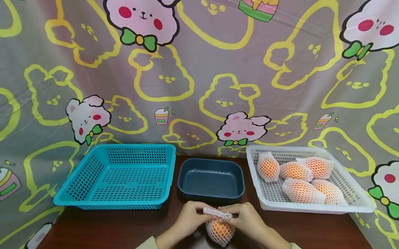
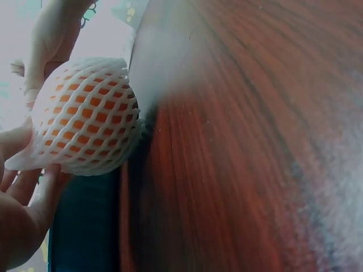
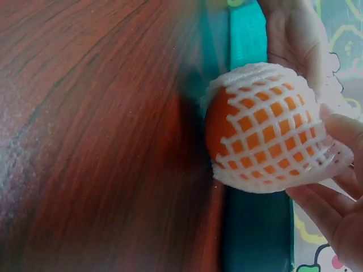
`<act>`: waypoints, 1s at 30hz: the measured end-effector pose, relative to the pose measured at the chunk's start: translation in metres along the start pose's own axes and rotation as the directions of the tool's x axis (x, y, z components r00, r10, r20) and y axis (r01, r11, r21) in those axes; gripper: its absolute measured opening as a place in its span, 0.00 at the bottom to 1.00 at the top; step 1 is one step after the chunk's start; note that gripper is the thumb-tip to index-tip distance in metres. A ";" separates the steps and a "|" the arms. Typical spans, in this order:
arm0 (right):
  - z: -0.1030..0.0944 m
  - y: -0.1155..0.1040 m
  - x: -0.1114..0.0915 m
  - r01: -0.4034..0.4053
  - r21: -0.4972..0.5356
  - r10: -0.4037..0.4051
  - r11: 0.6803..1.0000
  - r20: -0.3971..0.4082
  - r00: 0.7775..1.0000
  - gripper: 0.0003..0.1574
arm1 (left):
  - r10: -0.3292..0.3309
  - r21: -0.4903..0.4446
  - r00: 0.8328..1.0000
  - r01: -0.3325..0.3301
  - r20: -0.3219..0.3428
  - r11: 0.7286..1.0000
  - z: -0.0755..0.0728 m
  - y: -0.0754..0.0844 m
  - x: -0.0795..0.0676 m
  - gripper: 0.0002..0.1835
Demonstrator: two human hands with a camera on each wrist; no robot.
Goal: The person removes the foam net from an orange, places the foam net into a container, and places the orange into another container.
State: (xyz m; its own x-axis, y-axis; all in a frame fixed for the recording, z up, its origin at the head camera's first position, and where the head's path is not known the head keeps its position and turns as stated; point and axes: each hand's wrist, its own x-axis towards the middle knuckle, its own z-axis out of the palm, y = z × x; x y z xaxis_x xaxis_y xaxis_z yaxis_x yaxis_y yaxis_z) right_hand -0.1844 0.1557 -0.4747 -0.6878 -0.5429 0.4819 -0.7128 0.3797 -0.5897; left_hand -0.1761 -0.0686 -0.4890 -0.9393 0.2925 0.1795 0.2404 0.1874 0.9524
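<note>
An orange (image 1: 220, 231) in a white foam net sleeve (image 3: 266, 130) is held between both hands above the near middle of the table. My left hand (image 1: 190, 218) pinches the gathered top of the sleeve from the left. From the right, my right hand (image 1: 249, 220) pinches that same bunched edge, thumbs and fingers of both hands close together. The net covers most of the fruit; in the right wrist view a bare patch of orange peel (image 3: 217, 126) shows at the sleeve's open end. In the left wrist view the net (image 2: 88, 116) wraps the fruit's side.
Just beyond the hands stands a dark blue basin (image 1: 211, 196). A teal perforated basket (image 1: 117, 204) stands to its left. On the right, a white basket (image 1: 315, 208) holds several net-wrapped oranges (image 1: 302, 191). A patterned cloth (image 1: 201, 58) hangs behind the brown table (image 1: 93, 230).
</note>
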 end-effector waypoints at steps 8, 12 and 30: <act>-0.003 0.007 -0.003 -0.035 -0.037 0.041 0.999 0.163 0.986 0.34 | -0.001 -0.002 1.000 0.001 0.002 1.000 0.000 0.002 -0.001 0.08; -0.004 0.010 -0.003 -0.064 0.001 0.062 0.998 0.235 0.970 0.36 | -0.031 -0.025 0.998 0.032 0.055 0.999 -0.001 -0.001 -0.002 0.15; -0.006 0.006 0.002 0.010 0.009 -0.011 1.000 0.098 0.995 0.19 | -0.018 0.060 0.999 0.014 0.052 0.998 0.002 0.001 -0.003 0.17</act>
State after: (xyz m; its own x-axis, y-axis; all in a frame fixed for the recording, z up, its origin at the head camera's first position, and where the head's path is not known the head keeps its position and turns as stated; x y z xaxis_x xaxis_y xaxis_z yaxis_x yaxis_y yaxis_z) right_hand -0.1908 0.1617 -0.4736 -0.6635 -0.6176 0.4223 -0.7182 0.3673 -0.5910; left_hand -0.1723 -0.0675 -0.4890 -0.9294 0.3373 0.1498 0.2411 0.2476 0.9384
